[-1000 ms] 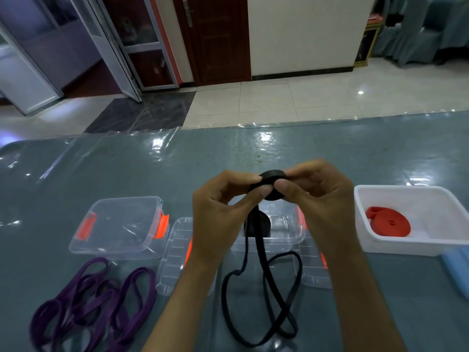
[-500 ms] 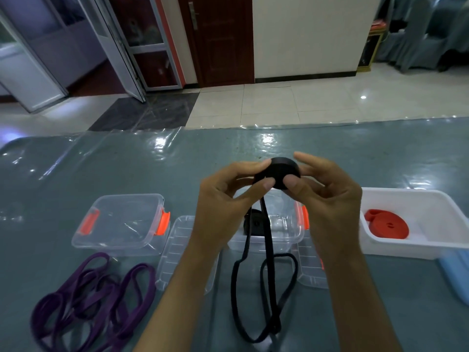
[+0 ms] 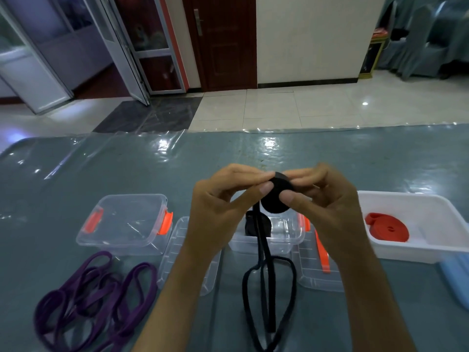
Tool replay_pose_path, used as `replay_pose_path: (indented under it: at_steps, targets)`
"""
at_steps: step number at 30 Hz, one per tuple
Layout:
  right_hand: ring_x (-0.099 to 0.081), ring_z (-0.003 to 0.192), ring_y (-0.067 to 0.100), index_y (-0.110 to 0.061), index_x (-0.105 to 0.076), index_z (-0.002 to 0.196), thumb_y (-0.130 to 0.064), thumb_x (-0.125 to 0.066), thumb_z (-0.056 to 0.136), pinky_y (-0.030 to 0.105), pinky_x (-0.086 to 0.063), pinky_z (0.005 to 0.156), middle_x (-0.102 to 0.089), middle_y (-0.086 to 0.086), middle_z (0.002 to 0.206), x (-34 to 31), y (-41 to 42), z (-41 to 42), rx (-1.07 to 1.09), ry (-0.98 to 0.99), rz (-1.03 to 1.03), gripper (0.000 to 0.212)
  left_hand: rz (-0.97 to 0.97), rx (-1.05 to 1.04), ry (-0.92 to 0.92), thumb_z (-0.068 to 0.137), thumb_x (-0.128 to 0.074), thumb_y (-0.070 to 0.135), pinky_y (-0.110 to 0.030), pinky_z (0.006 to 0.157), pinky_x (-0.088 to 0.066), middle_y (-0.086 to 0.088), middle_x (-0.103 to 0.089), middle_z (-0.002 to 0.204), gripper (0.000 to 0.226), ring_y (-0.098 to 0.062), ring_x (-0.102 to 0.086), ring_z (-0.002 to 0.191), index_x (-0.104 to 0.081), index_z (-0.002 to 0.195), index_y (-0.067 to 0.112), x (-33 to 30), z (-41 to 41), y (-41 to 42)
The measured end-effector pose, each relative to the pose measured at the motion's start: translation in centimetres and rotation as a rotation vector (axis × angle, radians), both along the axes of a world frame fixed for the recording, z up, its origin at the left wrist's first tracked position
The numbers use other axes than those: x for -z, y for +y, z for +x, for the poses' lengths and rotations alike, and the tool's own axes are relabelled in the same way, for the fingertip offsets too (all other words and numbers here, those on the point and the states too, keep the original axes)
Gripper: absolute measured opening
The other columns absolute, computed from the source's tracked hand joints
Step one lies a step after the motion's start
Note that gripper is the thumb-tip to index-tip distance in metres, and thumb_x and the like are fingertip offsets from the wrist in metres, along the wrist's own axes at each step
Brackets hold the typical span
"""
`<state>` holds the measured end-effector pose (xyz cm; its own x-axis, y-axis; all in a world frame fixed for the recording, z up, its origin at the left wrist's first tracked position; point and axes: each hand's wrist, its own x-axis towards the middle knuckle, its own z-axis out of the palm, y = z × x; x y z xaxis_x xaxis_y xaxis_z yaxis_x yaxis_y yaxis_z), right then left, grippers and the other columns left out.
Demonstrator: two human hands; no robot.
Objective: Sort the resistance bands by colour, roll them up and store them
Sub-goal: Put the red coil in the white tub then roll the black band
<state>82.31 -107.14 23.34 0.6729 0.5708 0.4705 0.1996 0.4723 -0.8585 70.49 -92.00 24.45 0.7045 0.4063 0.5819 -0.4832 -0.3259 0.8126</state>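
Above the table, my left hand point(image 3: 223, 201) and my right hand point(image 3: 327, 204) pinch a partly rolled black resistance band point(image 3: 275, 198) between thumbs and fingers. Its loose tail point(image 3: 266, 288) hangs down and loops on the table. Under the roll stands a clear box point(image 3: 286, 237) with another black roll point(image 3: 251, 224) inside. Several purple bands point(image 3: 96, 298) lie tangled at the front left. A rolled red band point(image 3: 388, 228) lies in the white tub point(image 3: 431, 247) on the right.
A clear box with orange clips point(image 3: 127, 224) stands at the left with nothing in it. Two clear lids point(image 3: 182, 255) point(image 3: 314, 268) lie flat on either side of the middle box. A light blue object point(image 3: 456, 280) sits at the right edge.
The roll has grown as both hands wind it. The loose tail on the table has become shorter and drawn upward. The hands stay above the middle box.
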Motion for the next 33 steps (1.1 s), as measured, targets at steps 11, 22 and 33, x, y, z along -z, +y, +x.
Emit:
replay_pose_path:
  at_steps: [11,22,33]
  targets:
    - [-0.078,0.095,0.034,-0.017,-0.068,0.095,-0.016,-0.083,0.080,0.044,-0.066,0.079,-0.074,0.023,0.096,0.1,0.2,-0.7,0.046,0.003,-0.036,0.021,0.106,-0.060,0.028,0.093,-0.076,0.003,-0.024,0.089,-0.059,0.000,-0.078,0.106,0.023,-0.020,-0.076,0.100,-0.076,0.115,0.008,0.0,-0.2,0.1]
    - [-0.079,0.092,0.030,-0.012,-0.064,0.090,-0.021,-0.083,0.081,0.042,-0.066,0.078,-0.078,0.014,0.095,0.0,0.5,-0.4,0.056,0.047,-0.071,0.023,0.062,-0.039,0.122,0.083,-0.086,0.008,-0.031,0.088,-0.063,0.001,-0.080,0.104,0.042,-0.022,-0.079,0.098,-0.072,0.121,0.018,0.0,-0.7,1.0]
    - [-0.080,0.088,0.025,-0.019,-0.076,0.107,-0.021,-0.089,0.082,0.034,-0.066,0.078,-0.081,0.004,0.096,-0.1,-0.3,0.4,0.052,-0.116,-0.130,0.029,-0.168,-0.078,0.100,0.079,-0.084,0.005,-0.027,0.083,-0.062,-0.009,-0.082,0.095,0.023,-0.024,-0.080,0.091,-0.078,0.101,0.002,-0.2,0.0,0.1]
